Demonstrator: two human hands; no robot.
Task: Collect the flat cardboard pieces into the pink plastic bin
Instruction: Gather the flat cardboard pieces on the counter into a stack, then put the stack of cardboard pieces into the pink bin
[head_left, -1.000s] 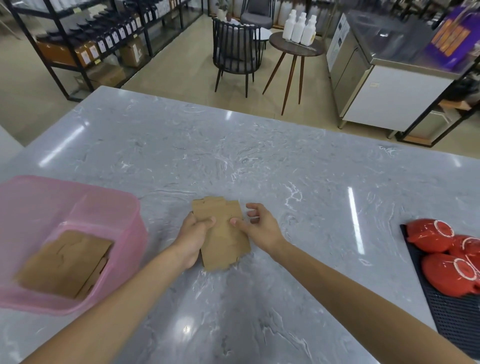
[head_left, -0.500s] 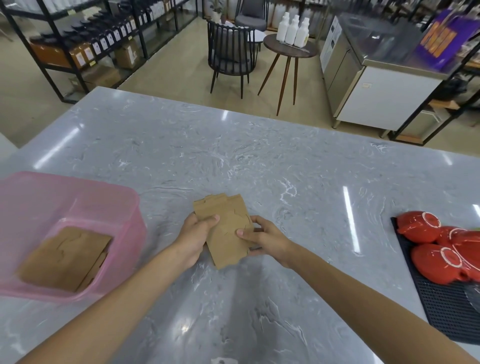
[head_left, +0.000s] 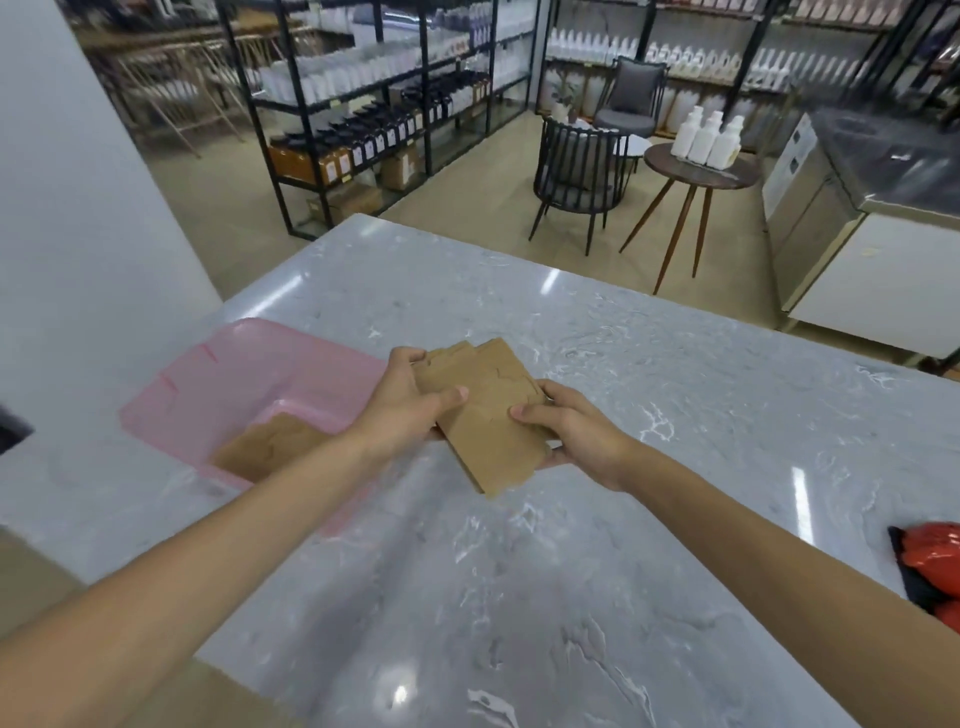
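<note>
You have a small stack of flat cardboard pieces (head_left: 485, 415) held clear of the marble counter (head_left: 649, 395), just right of the pink plastic bin (head_left: 249, 374) and not yet over its opening. The far edges are stepped, so there is more than one piece; the exact count cannot be told. Your left hand (head_left: 402, 405) clamps the stack's left edge, thumb laid across the top face and fingers wrapped beneath. Your right hand (head_left: 571, 431) pinches the right edge the same way, thumb tip on top, fingers cupped under the near corner. Judgement: the two-sided grip is there to keep loose sheets squared and stop them fanning out in transit. The stack is tilted, its near corner lowest, which suits sliding it in flat. More cardboard (head_left: 270, 449) already lies on the bin's floor, so part of the job is done. The bin's near wall sits between the stack and that pile, partly hidden by your left forearm; lift over it. Red items (head_left: 935, 553) at the far right are well apart.
</note>
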